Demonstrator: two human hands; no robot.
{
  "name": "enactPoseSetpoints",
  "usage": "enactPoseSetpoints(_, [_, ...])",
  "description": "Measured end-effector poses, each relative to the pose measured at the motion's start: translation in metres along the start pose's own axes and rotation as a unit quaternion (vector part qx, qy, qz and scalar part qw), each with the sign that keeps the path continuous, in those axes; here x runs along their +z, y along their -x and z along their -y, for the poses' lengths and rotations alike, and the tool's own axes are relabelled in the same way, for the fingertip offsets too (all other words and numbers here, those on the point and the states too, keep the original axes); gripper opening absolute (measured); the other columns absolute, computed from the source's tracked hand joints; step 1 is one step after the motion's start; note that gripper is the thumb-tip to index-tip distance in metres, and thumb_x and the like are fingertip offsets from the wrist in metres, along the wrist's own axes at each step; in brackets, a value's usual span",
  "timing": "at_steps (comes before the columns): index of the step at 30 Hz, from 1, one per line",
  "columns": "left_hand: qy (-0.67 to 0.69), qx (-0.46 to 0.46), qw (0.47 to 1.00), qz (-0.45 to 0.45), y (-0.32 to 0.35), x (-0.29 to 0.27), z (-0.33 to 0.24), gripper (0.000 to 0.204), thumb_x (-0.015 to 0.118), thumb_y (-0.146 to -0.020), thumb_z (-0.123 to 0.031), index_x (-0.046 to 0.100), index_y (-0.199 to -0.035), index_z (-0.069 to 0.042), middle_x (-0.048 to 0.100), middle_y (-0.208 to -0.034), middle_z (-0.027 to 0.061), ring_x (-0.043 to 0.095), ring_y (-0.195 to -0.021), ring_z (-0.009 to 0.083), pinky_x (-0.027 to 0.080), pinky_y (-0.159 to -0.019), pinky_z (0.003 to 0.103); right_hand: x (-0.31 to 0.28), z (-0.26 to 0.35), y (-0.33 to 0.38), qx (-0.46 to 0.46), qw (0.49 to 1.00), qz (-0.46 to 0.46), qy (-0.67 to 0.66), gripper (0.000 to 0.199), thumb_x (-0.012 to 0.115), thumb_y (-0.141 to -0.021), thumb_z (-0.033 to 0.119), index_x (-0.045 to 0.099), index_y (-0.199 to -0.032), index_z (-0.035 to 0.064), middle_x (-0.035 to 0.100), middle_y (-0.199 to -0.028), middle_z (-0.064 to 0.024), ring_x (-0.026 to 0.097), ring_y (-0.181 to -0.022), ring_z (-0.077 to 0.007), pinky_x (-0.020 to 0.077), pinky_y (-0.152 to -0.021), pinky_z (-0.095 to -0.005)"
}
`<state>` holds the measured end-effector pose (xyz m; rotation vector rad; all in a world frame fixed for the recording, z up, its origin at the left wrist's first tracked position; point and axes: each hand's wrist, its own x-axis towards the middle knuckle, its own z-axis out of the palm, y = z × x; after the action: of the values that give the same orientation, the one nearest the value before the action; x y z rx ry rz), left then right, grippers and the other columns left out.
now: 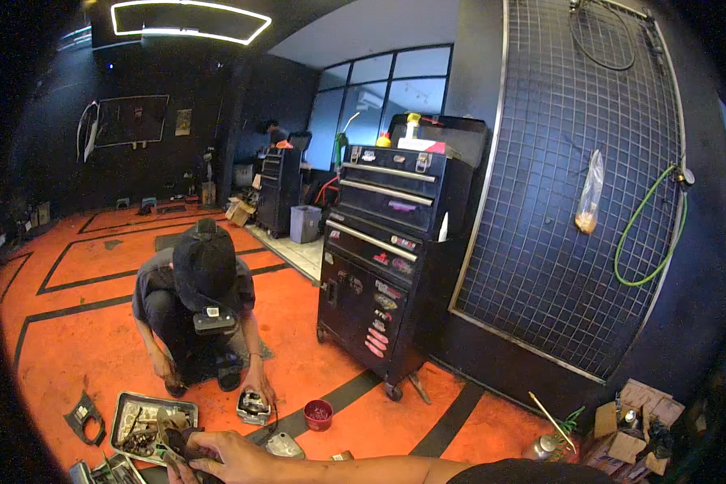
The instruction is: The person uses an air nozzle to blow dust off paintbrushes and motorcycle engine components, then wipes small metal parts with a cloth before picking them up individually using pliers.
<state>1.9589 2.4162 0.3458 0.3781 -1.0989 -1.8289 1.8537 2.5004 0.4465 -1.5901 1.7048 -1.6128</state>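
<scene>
In the head view, the right hand [232, 458] has a nearly closed grip on a small dark part [175, 442] at its nine o'clock, near the metal tray [160, 398]; left hand [182, 473] unclear. Likely stiff, light, perhaps greasy: edges suit holding.

grey part [169, 436]: held in right hand [232, 457], shape unclear | metal tray [125, 414]: rectangular, small parts [143, 441] inside, on floor [64, 347]

Metal tray [118, 415] crowds left; floor [403, 415] open right of red bowl [321, 425].
</scene>
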Motion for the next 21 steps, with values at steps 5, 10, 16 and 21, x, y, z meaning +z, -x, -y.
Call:
enactPoseSetpoints(5, [-0.365, 0.182, 0.912, 0.050, 0.000, -0.017, 0.010, 0.048, 0.040, -0.102, -0.026, 0.048, -0.139, 0.004, 0.052, -0.133, 0.0230, 0.056, -0.113, 0.0349, 0.047, -0.094, 0.042, -0.001, -0.016, 0.001, 0.082, 0.996, -0.002, -0.036, 0.021, 0.072, -0.083, 0.009, 0.053, -0.084, 0.0002, 0.055, -0.071, -0.0062, 0.052, -0.069, -0.0126, 0.0440, -0.062, -0.0340])
enactPoseSetpoints(10, [0.047, 0.002, 0.997, -0.065, -0.022, -0.036, 0.019, 0.032, 0.051, -0.103, -0.021, 0.053, -0.125, 0.002, 0.063, -0.111, 0.0116, 0.064, -0.095, 0.0205, 0.055, -0.079, 0.032, -0.004, -0.009, -0.003, 0.051, 0.994, 0.046, -0.089, 0.019, 0.064, -0.094, 0.013, 0.058, -0.103, -0.0019, 0.056, -0.076, -0.0026, 0.054, -0.072, -0.0097, 0.0459, -0.065, -0.0275])
enactPoseSetpoints(16, [0.040, 0.075, 0.996, 0.006, 0.003, 0.020, -0.013, 0.028, 0.055, -0.101, -0.018, 0.055, -0.123, -0.001, 0.065, -0.111, 0.0104, 0.064, -0.097, 0.0190, 0.054, -0.083, 0.032, -0.024, 0.002, 0.000, 0.103, 0.980, 0.101, -0.139, 0.025, 0.063, -0.094, 0.014, 0.059, -0.112, -0.0036, 0.064, -0.091, -0.0064, 0.058, -0.084, -0.0121, 0.0483, -0.078, -0.0297])
enactPoseSetpoints(21, [0.033, 0.031, 0.999, -0.015, -0.003, 0.009, 0.000, 0.029, 0.056, -0.101, -0.024, 0.055, -0.119, -0.001, 0.067, -0.105, 0.0091, 0.066, -0.093, 0.0185, 0.055, -0.079, 0.031, -0.035, 0.006, 0.002, 0.100, 0.989, 0.096, -0.052, 0.025, 0.067, -0.091, 0.015, 0.062, -0.107, -0.0032, 0.068, -0.093, -0.0112, 0.064, -0.086, -0.0145, 0.0508, -0.079, -0.0318])
